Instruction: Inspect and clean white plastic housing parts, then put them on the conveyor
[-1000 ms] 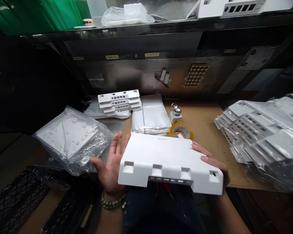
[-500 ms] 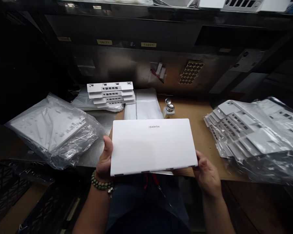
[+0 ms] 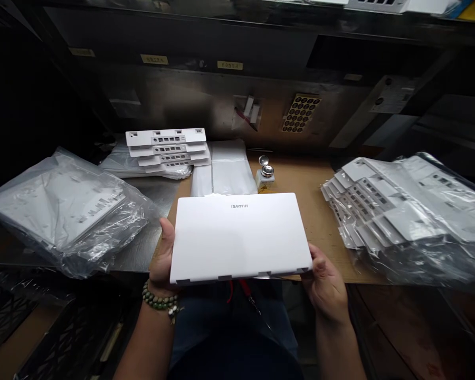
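Workbench [image 3: 320,184] crowded with bagged white housings [image 3: 404,216] on your right, a bagged plate [image 3: 59,206] on your left and a bare stack [image 3: 168,150] behind. You hold the white cover [image 3: 237,235] flat above the near edge, logo away from you — left hand [image 3: 162,264] and right hand [image 3: 326,282] grasping its near corners. Inspection looks under way; turning it calls for a firm edge grip.

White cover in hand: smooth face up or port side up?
Smooth face up. The white cover shows its plain top with the logo; left hand and right hand grip its near corners.
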Available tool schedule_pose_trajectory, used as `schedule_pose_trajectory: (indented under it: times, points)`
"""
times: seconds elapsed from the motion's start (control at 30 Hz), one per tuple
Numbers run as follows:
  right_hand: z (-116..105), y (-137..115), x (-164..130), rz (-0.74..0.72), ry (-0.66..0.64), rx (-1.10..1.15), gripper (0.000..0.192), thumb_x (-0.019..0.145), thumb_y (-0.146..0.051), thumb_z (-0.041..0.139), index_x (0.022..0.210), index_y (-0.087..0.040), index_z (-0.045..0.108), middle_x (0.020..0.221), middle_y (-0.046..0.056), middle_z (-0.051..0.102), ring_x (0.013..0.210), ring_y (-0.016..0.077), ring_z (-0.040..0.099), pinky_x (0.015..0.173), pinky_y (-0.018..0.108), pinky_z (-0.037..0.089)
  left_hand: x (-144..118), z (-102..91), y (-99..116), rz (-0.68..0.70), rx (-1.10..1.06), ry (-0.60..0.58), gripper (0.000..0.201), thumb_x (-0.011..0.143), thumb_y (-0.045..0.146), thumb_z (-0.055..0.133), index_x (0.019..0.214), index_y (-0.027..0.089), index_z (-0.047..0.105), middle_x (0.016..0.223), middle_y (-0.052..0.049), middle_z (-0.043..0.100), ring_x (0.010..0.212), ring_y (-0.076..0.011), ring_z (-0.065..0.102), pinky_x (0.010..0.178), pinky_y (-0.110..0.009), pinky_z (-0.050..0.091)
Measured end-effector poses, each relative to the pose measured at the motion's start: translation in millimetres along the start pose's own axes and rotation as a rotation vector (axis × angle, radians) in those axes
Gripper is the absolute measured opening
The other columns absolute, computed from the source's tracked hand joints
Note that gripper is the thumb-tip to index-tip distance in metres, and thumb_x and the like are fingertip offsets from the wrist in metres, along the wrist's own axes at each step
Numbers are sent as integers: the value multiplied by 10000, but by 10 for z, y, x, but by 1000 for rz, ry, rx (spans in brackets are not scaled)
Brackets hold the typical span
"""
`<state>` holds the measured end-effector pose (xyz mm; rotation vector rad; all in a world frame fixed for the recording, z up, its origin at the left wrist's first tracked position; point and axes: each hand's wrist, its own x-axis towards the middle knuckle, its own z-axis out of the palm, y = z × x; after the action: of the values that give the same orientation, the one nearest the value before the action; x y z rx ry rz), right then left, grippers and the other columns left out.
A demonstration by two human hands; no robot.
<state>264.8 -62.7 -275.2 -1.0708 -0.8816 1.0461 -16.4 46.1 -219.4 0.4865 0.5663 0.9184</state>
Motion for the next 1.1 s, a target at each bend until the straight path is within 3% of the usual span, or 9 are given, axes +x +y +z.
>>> schedule_pose_trajectory:
  times: [0.1, 0.23, 0.37, 0.5, 0.6, 0.7, 0.87, 1.1]
  points:
    - [19, -34, -32, -10, 0, -50, 443, 1024, -524, 530, 1365, -273, 663, 1332, 108, 710, 1209, 300, 690, 991, 422, 598, -34, -23, 44, -112, -122, -60, 842, 906, 824, 392, 1442, 198, 560, 1455, -116, 633, 1480, -371, 405, 1198, -537, 355]
    - [2, -74, -50, -75, -20, -155, 407, 1029, -484, 546, 1381, -309, 653, 1365, 79, 695, 1274, 293, 648, 1047, 424, 557, -8, -98, 111, -136, -97, 91, 742, 896, 755, 532, 1393, 209, 602, 1341, -119, 713, 1370, -375, 550, 1122, -511, 464]
    - [-28, -131, -19, -121, -49, -291, 352, 1047, -418, 540, 1359, -326, 676, 1339, 57, 716, 1243, 266, 671, 1021, 378, 567, 38, -178, 155, -28, 121, 360, 630, 766, 541, 827, 1293, 237, 665, 1101, -89, 805, 1128, -359, 722, 949, -447, 604]
    - [0, -168, 64, -127, -48, -393, 320, 1032, -353, 587, 1336, -337, 688, 1313, 35, 732, 1236, 238, 680, 1015, 343, 572, -18, -223, 157, 92, 441, 420, 595, 638, 448, 944, 1142, 205, 744, 1019, -84, 817, 1000, -318, 758, 834, -353, 638]
    - [65, -199, 155, -161, -27, -367, 387, 1007, -317, 638, 1392, -361, 626, 1359, 22, 704, 1263, 220, 660, 1081, 363, 536, -81, -229, 157, 303, 682, 317, 384, 627, 381, 955, 940, 203, 822, 933, -75, 821, 995, -292, 750, 816, -270, 612]
    - [137, -244, 237, -238, -35, -339, 384, 1011, -262, 631, 1383, -354, 618, 1283, 25, 740, 1204, 206, 689, 1066, 374, 546, -103, -217, 185, 421, 894, 113, 212, 668, 305, 921, 848, 218, 850, 843, -76, 815, 947, -292, 756, 832, -288, 606]
    - [176, -247, 283, -315, -10, -361, 327, 1002, -198, 634, 1300, -330, 658, 1154, 17, 782, 1121, 195, 727, 1038, 382, 568, -77, -204, 246, 487, 1003, -70, 155, 791, 330, 820, 920, 252, 856, 906, -87, 822, 868, -289, 769, 835, -336, 621]
    - [112, -164, 274, -299, 6, -394, 306, 979, -202, 669, 1267, -305, 675, 1139, 24, 790, 1122, 206, 735, 1056, 379, 564, -63, -212, 262, 563, 1061, -241, 199, 895, 272, 741, 1074, 273, 829, 1057, -88, 817, 977, -264, 772, 894, -314, 601]
